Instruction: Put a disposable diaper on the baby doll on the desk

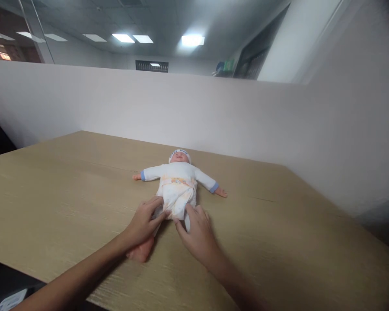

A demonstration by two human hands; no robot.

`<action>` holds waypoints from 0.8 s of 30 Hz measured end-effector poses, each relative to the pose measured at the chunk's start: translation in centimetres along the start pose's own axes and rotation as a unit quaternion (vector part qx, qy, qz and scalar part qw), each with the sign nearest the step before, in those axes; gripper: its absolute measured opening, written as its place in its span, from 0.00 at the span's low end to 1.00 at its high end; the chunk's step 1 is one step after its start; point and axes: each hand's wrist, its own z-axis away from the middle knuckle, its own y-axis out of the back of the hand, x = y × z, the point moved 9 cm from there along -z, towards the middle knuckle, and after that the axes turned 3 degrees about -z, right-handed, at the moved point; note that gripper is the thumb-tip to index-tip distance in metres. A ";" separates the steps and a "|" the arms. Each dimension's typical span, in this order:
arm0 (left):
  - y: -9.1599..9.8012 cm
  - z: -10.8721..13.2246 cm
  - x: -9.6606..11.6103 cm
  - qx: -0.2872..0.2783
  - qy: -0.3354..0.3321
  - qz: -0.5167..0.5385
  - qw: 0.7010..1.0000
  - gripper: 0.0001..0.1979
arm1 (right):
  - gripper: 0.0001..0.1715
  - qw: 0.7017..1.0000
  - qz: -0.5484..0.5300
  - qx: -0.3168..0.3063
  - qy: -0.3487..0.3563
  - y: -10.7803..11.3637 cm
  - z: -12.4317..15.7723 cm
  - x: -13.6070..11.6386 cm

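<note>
A baby doll (180,168) lies on its back, head away from me and arms spread. It wears a white long-sleeved top with blue cuffs and a white headband with dark lettering. Round its lower body is a white diaper (176,194) with an orange printed band across the waist. My left hand (145,220) pinches the diaper's edge by one leg, thumb reaching toward the crotch. My right hand (196,231) is closed on the diaper's edge by the other leg. One bare foot (142,250) shows beneath my left wrist; the other foot is hidden by my right hand.
The doll rests on a wide wooden table (84,185). A white partition wall (132,103) rises behind it, with glass above. Another wall (353,129) stands at the right. Dark items, one with a white label (13,300), sit below the table's near left edge.
</note>
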 end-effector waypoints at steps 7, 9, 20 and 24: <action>-0.4 -0.3 -1.8 -0.027 0.035 0.099 0.994 0.17 | 0.15 0.974 -0.217 -0.049 -0.051 0.2 -1.4 3.2; -0.5 -0.5 -2.2 -0.026 0.042 0.143 0.989 0.16 | 0.17 0.962 -0.254 -0.053 -0.085 0.5 -1.3 4.1; 0.0 -0.1 -3.3 0.014 0.099 0.143 0.985 0.21 | 0.25 0.950 -0.250 -0.027 -0.185 1.4 0.1 5.2; 0.0 0.1 -3.5 0.009 0.103 0.132 0.986 0.22 | 0.22 0.950 -0.250 -0.012 -0.184 1.4 0.4 5.1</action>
